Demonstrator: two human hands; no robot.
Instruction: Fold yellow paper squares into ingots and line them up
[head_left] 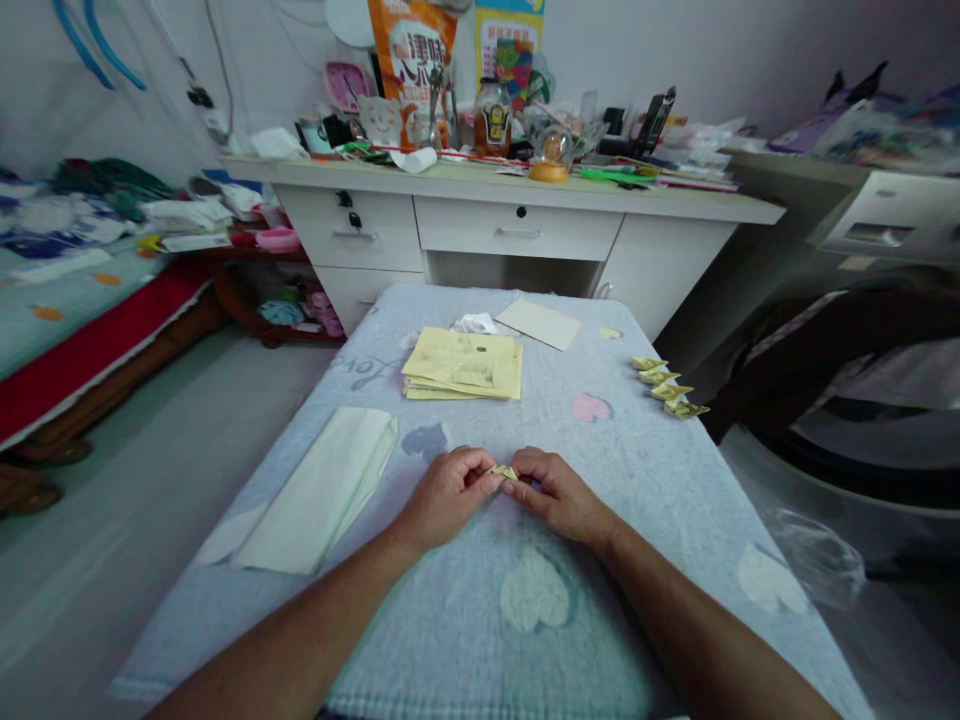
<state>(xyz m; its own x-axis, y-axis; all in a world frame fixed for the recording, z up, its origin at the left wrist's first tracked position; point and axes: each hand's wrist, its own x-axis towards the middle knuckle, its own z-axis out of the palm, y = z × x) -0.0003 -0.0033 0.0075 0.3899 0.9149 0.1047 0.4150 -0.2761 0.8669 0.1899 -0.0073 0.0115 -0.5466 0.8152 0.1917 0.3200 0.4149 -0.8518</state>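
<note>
Between my two hands, low over the cloth-covered table, is a small piece of folded yellow paper. My left hand pinches its left end with thumb and fingers. The other end is gripped the same way by my right hand. Much of the paper is hidden by my fingers. Beyond my hands lies a stack of yellow paper sheets with dark print. Several folded yellow paper shapes stand in a row near the table's right edge.
Left of my hands lies a folded whitish cloth or paper. A pale card and crumpled white tissue are behind the stack. A cluttered white desk stands beyond, a washing machine to the right, a bed to the left.
</note>
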